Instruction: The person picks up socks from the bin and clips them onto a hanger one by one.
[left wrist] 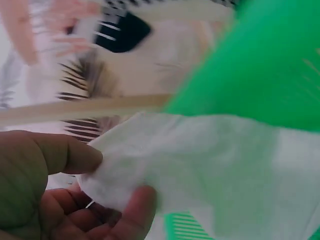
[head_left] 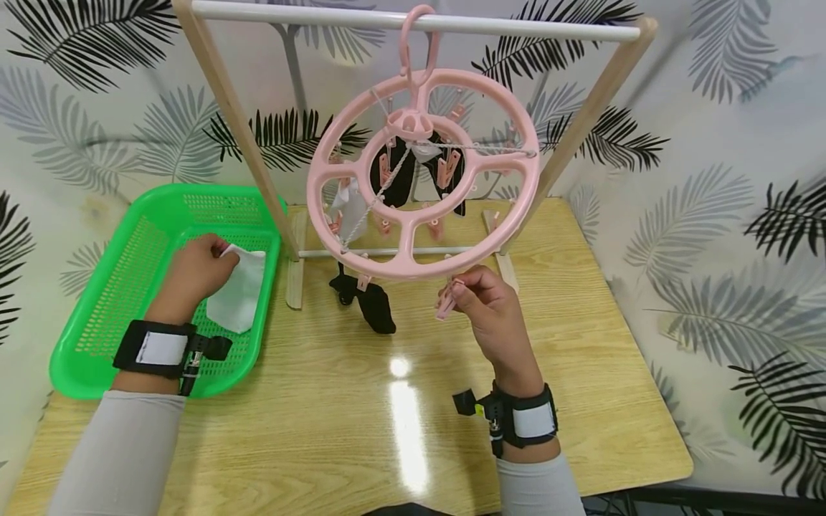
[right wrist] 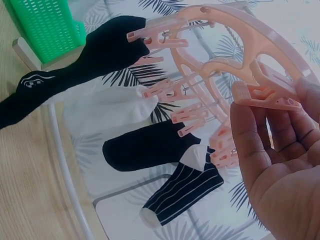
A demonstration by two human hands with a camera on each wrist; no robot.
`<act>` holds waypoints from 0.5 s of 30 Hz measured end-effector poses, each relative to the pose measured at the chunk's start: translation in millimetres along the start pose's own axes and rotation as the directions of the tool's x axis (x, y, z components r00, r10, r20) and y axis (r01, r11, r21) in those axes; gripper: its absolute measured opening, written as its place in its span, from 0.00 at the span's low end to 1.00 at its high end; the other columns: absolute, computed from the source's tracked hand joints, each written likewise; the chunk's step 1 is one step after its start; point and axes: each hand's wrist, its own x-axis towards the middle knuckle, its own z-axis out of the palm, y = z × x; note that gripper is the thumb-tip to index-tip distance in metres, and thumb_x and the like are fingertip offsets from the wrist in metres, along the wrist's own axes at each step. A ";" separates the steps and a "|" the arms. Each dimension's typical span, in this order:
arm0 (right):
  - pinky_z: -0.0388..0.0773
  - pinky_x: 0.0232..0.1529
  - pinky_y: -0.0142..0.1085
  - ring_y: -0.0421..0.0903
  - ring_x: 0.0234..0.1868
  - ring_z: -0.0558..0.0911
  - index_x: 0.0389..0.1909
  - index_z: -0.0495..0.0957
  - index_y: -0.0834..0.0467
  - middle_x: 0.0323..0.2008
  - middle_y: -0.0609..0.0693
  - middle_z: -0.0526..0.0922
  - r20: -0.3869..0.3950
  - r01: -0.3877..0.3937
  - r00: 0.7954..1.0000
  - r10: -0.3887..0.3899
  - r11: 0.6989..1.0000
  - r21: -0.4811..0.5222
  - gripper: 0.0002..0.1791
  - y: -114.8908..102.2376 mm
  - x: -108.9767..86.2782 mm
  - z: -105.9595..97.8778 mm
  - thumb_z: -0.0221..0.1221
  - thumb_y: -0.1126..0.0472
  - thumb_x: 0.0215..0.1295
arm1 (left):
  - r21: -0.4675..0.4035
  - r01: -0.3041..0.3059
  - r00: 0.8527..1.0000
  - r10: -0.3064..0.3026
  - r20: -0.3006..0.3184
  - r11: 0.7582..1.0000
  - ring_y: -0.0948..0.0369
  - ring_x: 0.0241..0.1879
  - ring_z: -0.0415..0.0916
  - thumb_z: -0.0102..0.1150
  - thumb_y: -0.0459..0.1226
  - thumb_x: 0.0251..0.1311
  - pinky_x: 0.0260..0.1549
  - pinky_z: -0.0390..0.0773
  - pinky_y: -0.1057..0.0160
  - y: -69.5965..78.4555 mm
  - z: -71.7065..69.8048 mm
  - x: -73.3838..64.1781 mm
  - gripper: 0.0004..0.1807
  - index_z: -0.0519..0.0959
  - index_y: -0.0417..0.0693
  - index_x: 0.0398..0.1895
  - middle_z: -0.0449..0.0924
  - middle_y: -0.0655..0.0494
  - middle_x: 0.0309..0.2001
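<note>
My left hand (head_left: 200, 269) pinches one end of a white sock (head_left: 239, 294) between thumb and fingers. The sock hangs over the green basket (head_left: 271, 279), its cloth spread out in the left wrist view. At the near rim of a round pink drying hanger (head_left: 408, 269), my right hand (head_left: 493, 315) grips a pink clothespin (right wrist: 265, 100) between thumb and fingertips; no cloth is in it. Clipped to the hanger are a long black sock (right wrist: 110, 42), a white sock (right wrist: 110, 107), a plain black sock (right wrist: 145, 145) and a striped sock (right wrist: 185, 190).
The hanger hooks over a white rod (head_left: 310, 13) on a wooden frame (head_left: 235, 115) standing on the wood-grain table (head_left: 323, 416). More pink clothespins dangle around the ring. A leaf-patterned cloth (head_left: 723, 272) covers the wall behind.
</note>
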 end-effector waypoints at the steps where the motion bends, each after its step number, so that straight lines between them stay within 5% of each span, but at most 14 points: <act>1: 0.83 0.39 0.37 0.47 0.36 0.84 0.41 0.69 0.78 0.36 0.56 0.82 -0.001 0.001 1.000 -0.001 1.000 -0.003 0.11 -0.1 -0.1 0.0 0.53 0.69 0.74 | -0.015 -0.002 1.000 0.002 -0.006 1.000 0.48 0.35 0.71 0.41 0.43 0.73 0.30 0.69 0.54 4.7 -2.5 -4.0 0.21 0.71 0.31 0.53 0.74 0.37 0.42; 9: 0.83 0.39 0.37 0.48 0.36 0.84 0.41 0.70 0.76 0.36 0.56 0.82 -0.009 0.001 1.000 -0.001 1.000 -0.026 0.12 -0.4 0.5 0.6 0.53 0.67 0.74 | -0.292 -0.075 0.997 0.071 -0.024 0.954 0.64 0.35 0.76 0.51 0.47 0.74 0.34 0.79 0.71 24.4 -18.6 -37.9 0.22 0.72 0.33 0.52 0.77 0.50 0.40; 15: 0.83 0.39 0.38 0.49 0.35 0.84 0.41 0.72 0.71 0.36 0.56 0.82 -0.005 0.009 1.000 -0.009 1.000 0.003 0.07 0.8 -0.4 0.3 0.53 0.69 0.74 | -0.302 -0.138 0.988 0.112 -0.102 0.943 0.62 0.35 0.76 0.53 0.49 0.72 0.31 0.77 0.69 44.3 -4.2 -69.1 0.21 0.76 0.38 0.51 0.79 0.49 0.40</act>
